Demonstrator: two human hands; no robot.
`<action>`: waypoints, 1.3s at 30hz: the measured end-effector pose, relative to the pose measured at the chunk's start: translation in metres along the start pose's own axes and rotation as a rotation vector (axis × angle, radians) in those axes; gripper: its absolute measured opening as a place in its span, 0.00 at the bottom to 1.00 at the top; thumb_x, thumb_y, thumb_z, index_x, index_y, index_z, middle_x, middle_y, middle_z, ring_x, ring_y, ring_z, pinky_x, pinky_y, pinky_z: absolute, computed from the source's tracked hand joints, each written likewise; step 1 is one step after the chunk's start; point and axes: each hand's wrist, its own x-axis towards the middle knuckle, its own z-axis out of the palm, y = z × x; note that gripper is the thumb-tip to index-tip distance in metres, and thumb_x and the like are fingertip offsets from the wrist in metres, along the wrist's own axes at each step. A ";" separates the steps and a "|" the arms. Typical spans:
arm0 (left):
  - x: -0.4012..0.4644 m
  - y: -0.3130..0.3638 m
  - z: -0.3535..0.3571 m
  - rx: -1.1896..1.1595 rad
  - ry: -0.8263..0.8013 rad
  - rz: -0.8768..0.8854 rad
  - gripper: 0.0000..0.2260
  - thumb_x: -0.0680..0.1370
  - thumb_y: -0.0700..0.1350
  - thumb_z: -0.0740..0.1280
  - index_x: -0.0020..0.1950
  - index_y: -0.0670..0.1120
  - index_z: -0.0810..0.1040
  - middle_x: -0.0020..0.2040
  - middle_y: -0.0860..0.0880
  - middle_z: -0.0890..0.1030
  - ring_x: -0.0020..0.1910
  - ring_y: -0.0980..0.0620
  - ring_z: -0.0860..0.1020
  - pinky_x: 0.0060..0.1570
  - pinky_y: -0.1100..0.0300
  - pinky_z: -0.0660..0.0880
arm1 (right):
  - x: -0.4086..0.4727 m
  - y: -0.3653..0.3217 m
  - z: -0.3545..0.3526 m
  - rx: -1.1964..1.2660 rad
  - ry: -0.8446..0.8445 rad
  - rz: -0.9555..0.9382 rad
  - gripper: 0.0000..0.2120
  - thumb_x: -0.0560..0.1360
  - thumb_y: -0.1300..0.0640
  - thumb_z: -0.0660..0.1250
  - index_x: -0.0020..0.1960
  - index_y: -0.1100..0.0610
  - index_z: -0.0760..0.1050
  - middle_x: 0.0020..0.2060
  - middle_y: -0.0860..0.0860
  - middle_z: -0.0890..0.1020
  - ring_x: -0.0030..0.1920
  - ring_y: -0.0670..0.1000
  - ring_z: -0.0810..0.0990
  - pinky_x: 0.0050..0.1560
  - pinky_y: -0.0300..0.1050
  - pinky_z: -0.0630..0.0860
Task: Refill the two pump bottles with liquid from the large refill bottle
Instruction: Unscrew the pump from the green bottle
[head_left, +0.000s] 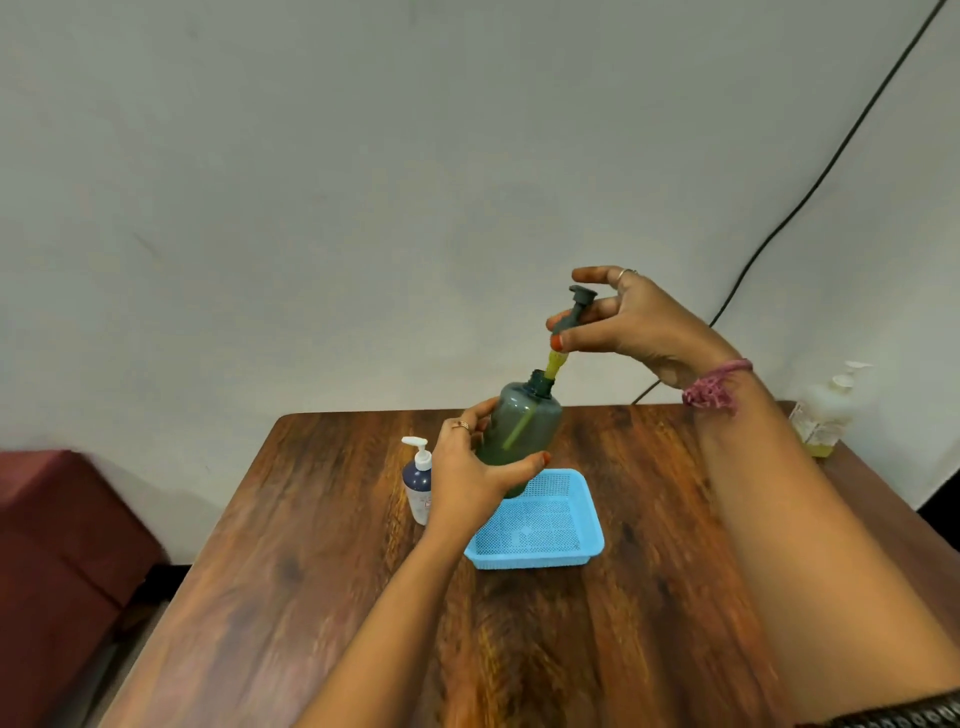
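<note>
2 bottles (418, 480) (826, 410) flank the blue basket (540, 525) beneath the held green bottle (519, 431).

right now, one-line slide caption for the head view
Left hand steadies green pump bottle above blue basket; right hand holds its pump head raised.

Soft even light, wide-angle edge bending, slight motion blur throughout.
</note>
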 end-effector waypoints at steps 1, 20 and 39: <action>-0.002 -0.003 -0.004 -0.001 -0.007 0.002 0.34 0.65 0.46 0.80 0.68 0.50 0.71 0.61 0.51 0.73 0.54 0.60 0.74 0.43 0.78 0.73 | -0.001 -0.001 0.001 0.001 0.011 -0.004 0.37 0.66 0.71 0.74 0.70 0.59 0.62 0.47 0.58 0.84 0.49 0.51 0.84 0.52 0.42 0.80; -0.019 -0.035 -0.037 -0.060 -0.074 -0.025 0.31 0.65 0.41 0.80 0.65 0.51 0.73 0.53 0.63 0.73 0.48 0.75 0.73 0.44 0.74 0.75 | -0.019 -0.005 -0.001 0.012 0.155 -0.037 0.35 0.67 0.71 0.74 0.69 0.59 0.63 0.47 0.58 0.84 0.50 0.51 0.84 0.55 0.42 0.77; -0.041 -0.070 -0.038 -0.140 -0.141 -0.174 0.31 0.66 0.39 0.79 0.65 0.49 0.72 0.55 0.58 0.77 0.50 0.68 0.77 0.41 0.73 0.75 | -0.066 0.080 0.021 0.243 0.540 -0.082 0.31 0.67 0.72 0.73 0.66 0.58 0.66 0.49 0.54 0.82 0.49 0.49 0.83 0.51 0.41 0.79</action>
